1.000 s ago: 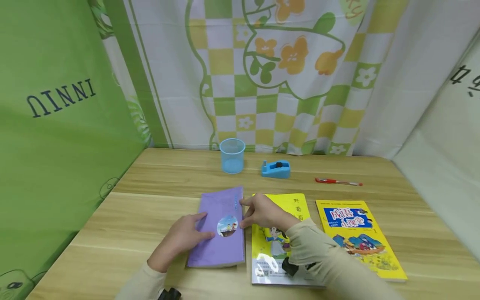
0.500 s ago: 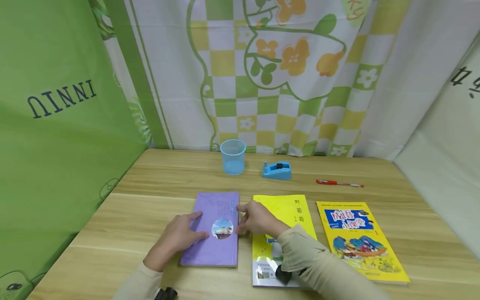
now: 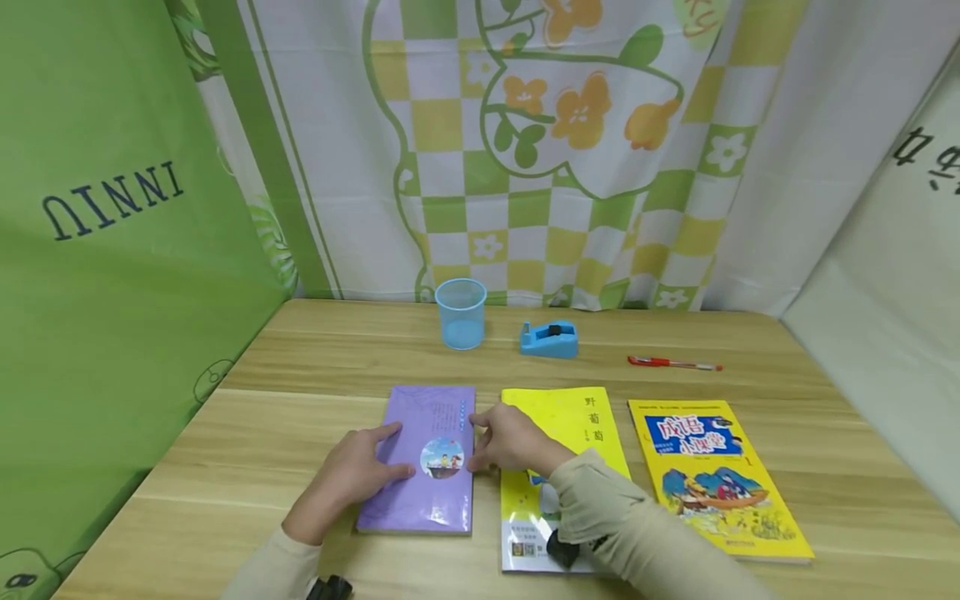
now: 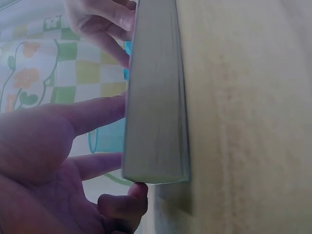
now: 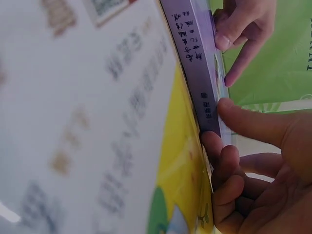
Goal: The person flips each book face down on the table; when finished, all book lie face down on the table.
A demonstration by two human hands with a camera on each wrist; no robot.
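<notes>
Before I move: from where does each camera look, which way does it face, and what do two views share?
Head: on the head, facing forward and down over table and purple book; left-hand grip, right-hand grip and sleeves show.
Left wrist: on that wrist, facing the book's page edges and, beyond, checkered curtain; both grips show.
Right wrist: on that wrist, facing the book's spine and green cloth past a yellow book; both grips show.
Both wrist views share the purple book.
</notes>
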